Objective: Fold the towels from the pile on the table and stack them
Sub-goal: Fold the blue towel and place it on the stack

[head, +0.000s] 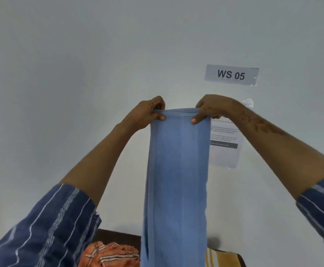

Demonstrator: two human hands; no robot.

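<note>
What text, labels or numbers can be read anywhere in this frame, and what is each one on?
"WS 05": bold dark print on the small white paper sign taped to the pale wall.
Unreadable: several lines of small print and a dark band on the white printed sheet taped lower on the wall, partly hidden behind the long light blue towel; too small and blurred.
No text shows on the towels or the sleeves.

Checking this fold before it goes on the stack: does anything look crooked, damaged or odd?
Nothing stands out. The blue towel hangs straight, its top edge level between the left hand and right hand, each pinching a corner. Its bottom end is out of view.
</note>
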